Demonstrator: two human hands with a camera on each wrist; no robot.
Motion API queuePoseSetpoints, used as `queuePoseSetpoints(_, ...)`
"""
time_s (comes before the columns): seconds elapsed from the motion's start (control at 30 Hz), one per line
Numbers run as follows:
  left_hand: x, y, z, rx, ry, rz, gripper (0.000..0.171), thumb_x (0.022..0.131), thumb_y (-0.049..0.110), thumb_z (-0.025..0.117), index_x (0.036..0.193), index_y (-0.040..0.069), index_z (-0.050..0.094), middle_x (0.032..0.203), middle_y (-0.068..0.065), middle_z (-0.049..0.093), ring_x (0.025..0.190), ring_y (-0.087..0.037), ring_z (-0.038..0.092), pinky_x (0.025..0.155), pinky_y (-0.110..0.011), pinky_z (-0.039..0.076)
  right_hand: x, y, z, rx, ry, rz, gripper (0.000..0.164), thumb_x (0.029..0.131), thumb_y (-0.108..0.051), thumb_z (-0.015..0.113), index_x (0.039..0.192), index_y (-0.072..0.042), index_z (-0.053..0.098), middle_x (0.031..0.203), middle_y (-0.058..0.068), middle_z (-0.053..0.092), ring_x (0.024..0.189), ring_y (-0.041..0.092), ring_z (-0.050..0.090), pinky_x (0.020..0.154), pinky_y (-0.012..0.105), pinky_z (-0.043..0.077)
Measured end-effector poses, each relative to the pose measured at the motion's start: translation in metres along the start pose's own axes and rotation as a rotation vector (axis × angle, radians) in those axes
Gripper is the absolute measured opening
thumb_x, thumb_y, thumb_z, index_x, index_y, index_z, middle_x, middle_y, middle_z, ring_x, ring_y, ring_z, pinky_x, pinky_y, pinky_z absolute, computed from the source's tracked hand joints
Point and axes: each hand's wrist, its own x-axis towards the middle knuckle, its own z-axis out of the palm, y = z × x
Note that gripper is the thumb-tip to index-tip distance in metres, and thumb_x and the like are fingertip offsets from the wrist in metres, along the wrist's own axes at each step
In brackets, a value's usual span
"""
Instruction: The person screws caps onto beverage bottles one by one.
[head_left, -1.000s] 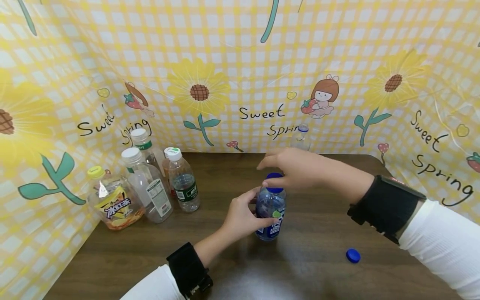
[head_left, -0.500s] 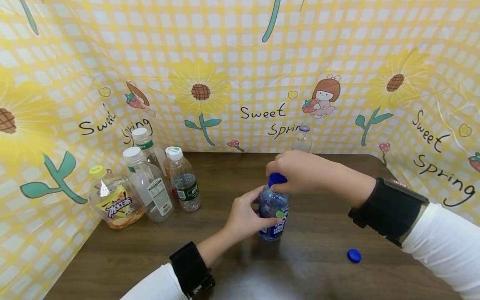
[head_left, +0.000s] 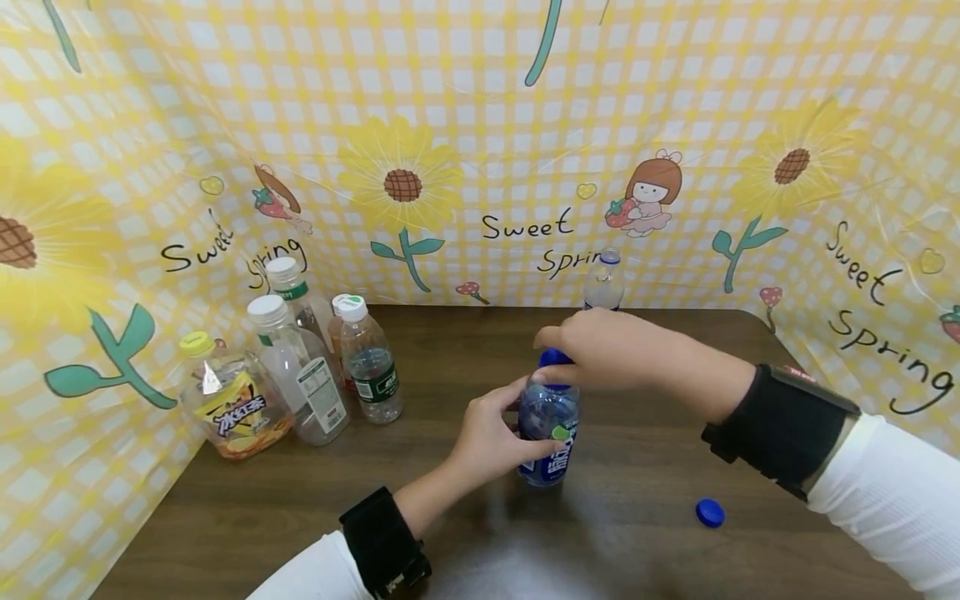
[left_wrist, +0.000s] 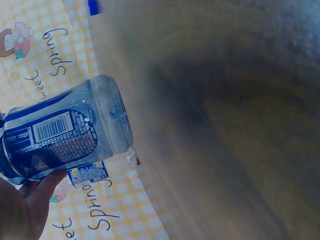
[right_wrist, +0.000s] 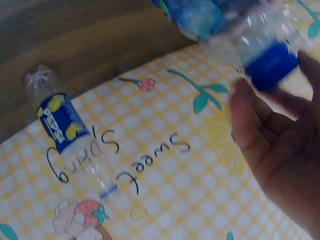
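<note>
A clear plastic bottle with a blue label stands on the table in front of the person. The left hand grips its body from the left, thumb across the front; the left wrist view shows the bottle's base and barcode label. At the bottle's top is a blue cap, which the right hand holds between thumb and fingers. In the right wrist view the same cap sits between the digits, slightly blurred. A loose blue cap lies on the table at the right.
Several capped bottles stand at the left, including a yellow-capped one and a white-capped one. Behind the right hand is an uncapped bottle with a blue neck ring. A yellow checked cloth hangs around the wooden table.
The right hand has closed in on the cap, turned it, and its thumb has swung back left across the cap's front. The left hand and bottle have shifted slightly right.
</note>
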Motion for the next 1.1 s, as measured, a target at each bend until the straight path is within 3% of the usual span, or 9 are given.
queuePoseSetpoints(0.13,0.000,0.001,-0.003,0.012,-0.013,-0.005,0.076,0.071,0.025,0.089,0.138,0.015,0.055,0.121,-0.002,0.065,0.102,-0.021,0.065,0.074,-0.026,0.056,-0.004,0.004,-0.010,0.072,-0.044,-0.082,0.040,0.089,-0.024,0.073,0.124,-0.008,0.064,0.107,0.006,0.067,0.088,0.015,0.062,0.073,0.031,0.054)
queuePoseSetpoints(0.27,0.001,0.003,-0.004,0.014,-0.009,0.001,0.075,0.071,0.024,0.089,0.137,0.016,0.056,0.118,0.000,0.067,0.100,-0.016,0.065,0.074,-0.026,0.056,-0.004,0.002,-0.010,0.059,-0.051,-0.111,0.033,0.091,-0.018,0.071,0.120,-0.003,0.065,0.101,0.007,0.067,0.086,0.015,0.062,0.072,0.030,0.055)
queuePoseSetpoints(0.43,0.003,0.004,-0.005,0.027,0.022,0.013,0.073,0.069,0.023,0.090,0.135,0.013,0.058,0.115,-0.002,0.069,0.096,-0.016,0.068,0.072,-0.025,0.057,-0.003,-0.002,0.002,-0.051,0.026,-0.078,0.034,0.095,-0.024,0.065,0.116,0.002,0.063,0.095,0.008,0.067,0.085,0.019,0.063,0.072,0.034,0.054)
queuePoseSetpoints(0.67,0.003,-0.001,-0.003,0.126,0.098,0.003,0.071,0.067,0.024,0.091,0.130,0.011,0.062,0.111,-0.002,0.071,0.096,-0.014,0.069,0.075,-0.025,0.056,-0.002,-0.005,0.025,-0.165,0.193,-0.030,0.039,0.092,-0.027,0.068,0.110,0.007,0.062,0.084,0.010,0.067,0.074,0.021,0.064,0.065,0.035,0.055)
queuePoseSetpoints(1.1,0.005,0.001,-0.002,0.137,0.113,-0.004,0.071,0.068,0.026,0.091,0.131,0.013,0.061,0.112,-0.004,0.070,0.097,-0.016,0.069,0.075,-0.027,0.056,-0.002,-0.002,0.025,-0.081,0.220,0.041,0.044,0.091,-0.032,0.069,0.115,0.005,0.064,0.090,0.009,0.068,0.074,0.018,0.063,0.063,0.033,0.054)
